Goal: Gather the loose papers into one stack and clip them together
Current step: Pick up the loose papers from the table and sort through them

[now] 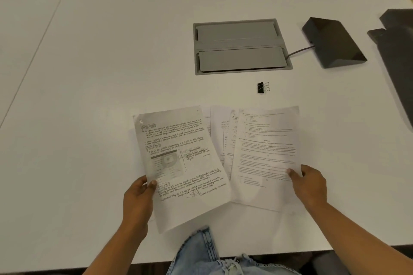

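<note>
Papers lie fanned near the table's [89, 73] front edge, the left hand [138, 198] pinching the handwritten sheet [178, 163] at its left margin and the right hand [309, 183] gripping the printed sheets [266, 154], likely to square them, while the binder clip [263, 87] waits just behind.

Left hand [138, 198]: forearm bare, entering from table's near edge, thumb on top of a sheet, fingers hidden beneath, pinching | Right hand [309, 183]: forearm bare, entering from near right corner, palm down, fingers curled, thumb tip pressed on a page | Hands: well apart, both above near edge
</note>
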{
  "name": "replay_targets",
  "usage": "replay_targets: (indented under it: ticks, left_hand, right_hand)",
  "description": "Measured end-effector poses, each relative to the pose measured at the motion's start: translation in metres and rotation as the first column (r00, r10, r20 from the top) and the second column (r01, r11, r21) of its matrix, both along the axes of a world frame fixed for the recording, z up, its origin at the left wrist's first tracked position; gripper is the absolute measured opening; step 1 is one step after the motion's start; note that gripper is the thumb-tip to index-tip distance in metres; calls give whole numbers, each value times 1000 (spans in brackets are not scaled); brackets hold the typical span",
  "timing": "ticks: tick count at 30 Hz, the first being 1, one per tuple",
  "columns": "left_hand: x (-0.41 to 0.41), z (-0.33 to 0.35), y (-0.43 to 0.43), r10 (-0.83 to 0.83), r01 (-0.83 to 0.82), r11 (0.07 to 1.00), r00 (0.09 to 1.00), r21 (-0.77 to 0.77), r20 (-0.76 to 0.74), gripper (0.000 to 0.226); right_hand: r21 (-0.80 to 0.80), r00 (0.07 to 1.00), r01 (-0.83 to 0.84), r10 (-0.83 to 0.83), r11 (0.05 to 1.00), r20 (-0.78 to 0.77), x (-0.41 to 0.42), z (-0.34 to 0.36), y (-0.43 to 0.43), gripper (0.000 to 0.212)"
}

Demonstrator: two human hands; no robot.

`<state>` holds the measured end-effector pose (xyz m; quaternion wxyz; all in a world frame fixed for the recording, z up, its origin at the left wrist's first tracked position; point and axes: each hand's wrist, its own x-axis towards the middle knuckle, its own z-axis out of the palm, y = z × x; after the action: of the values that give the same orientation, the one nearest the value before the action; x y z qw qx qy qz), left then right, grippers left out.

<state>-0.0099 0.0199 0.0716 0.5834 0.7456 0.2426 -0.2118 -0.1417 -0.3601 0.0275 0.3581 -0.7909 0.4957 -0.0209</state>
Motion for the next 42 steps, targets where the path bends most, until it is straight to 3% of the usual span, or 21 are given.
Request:
replay_targets:
  ticks: [4, 10, 18, 25, 34, 42]
  left_hand:
    - [3, 1, 4, 30, -30, 999, 999, -21, 24, 16]
    - [5, 3, 6, 46, -46, 999, 996, -2, 76, 16]
    - [7, 11, -11, 0, -1, 1000, 990, 8, 144, 26]
    - [12, 16, -22, 73, -71, 997, 983, -18, 171, 35]
    - [9, 19, -8, 82, -86, 996, 984, 19, 161, 31]
    - [0, 33, -27, -10, 10, 960, 1000, -278, 1, 23]
  right_hand:
    - [150, 986, 84, -104, 985, 131, -10, 16, -9, 9]
    - [356, 918, 155, -268, 922, 293, -19, 49, -16, 30]
    - [517, 846, 65, -322, 854, 425, -7, 89, -5, 34]
    - [580, 774, 56, -403, 813, 489, 8, 95, -9, 33]
    - [660, 797, 50, -428, 750, 426, 15, 79, -3, 29]
    - [696, 899, -136, -208, 705, 385, 35, 73, 49, 25]
